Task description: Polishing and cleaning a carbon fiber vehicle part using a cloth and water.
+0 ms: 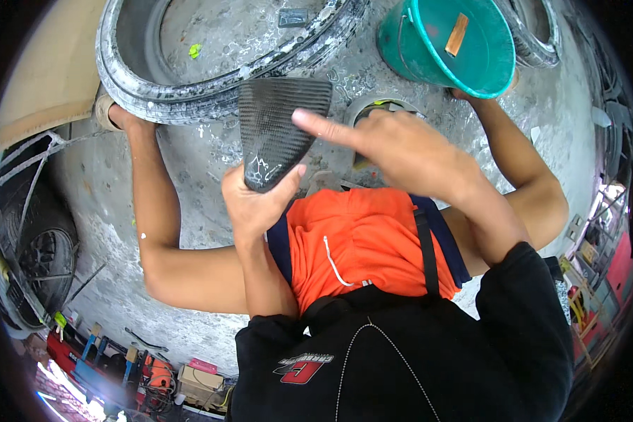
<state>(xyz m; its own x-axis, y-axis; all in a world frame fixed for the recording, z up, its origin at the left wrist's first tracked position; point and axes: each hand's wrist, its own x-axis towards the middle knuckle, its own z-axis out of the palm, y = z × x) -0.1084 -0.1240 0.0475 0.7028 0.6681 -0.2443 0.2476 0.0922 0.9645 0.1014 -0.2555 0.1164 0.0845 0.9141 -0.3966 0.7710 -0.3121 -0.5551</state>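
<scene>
My left hand [254, 200] grips the lower edge of a black ribbed rubber patch [278, 126], a fan-shaped piece with white smears near its narrow end, thumb pressed over its front. My right hand [394, 148] hovers just right of it, index finger stretched out with its tip touching the patch's right edge. Both are held above my lap, over orange shorts [359, 239]. I am seated with knees spread on a grey concrete floor.
A large tyre [190, 88] streaked with white lies on the floor ahead. A green bucket [457, 49] with a wooden-handled tool inside stands at upper right. Another tyre and wheel [39, 246] are at left. Tools and boxes [162, 376] clutter the lower left.
</scene>
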